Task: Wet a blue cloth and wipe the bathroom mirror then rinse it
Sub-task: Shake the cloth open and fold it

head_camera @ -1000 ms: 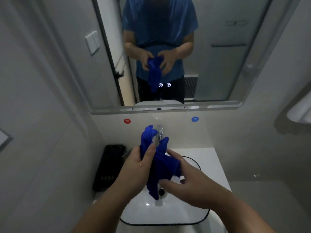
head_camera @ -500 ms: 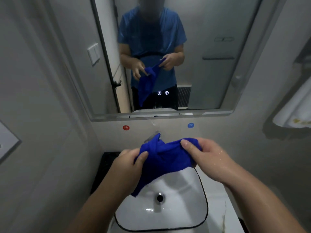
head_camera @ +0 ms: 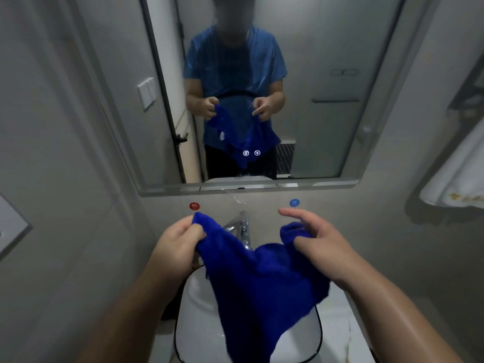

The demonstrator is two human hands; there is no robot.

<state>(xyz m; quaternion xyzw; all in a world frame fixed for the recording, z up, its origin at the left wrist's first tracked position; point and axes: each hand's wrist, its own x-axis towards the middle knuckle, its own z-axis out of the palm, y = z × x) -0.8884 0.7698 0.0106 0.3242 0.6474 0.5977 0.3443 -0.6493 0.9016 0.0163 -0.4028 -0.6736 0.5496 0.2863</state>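
1. Blue cloth [head_camera: 264,292]: spread between both hands above the sink [head_camera: 193,334], lower part hanging into the basin
2. Left hand [head_camera: 178,244]: fingers closed, pinching the cloth's upper left corner
3. Right hand [head_camera: 319,242]: thumb and lower fingers hold the upper right corner; forefinger extended, clear of the fabric
4. Faucet [head_camera: 242,226]: partly behind the cloth; no running water visible
5. Mirror [head_camera: 327,142]: above the sink, not touched by the cloth
6. Progress, judged: wetting probably done, wiping and rinsing outstanding
7. Unclear: cloth's wetness; its lower edge cut off by the frame
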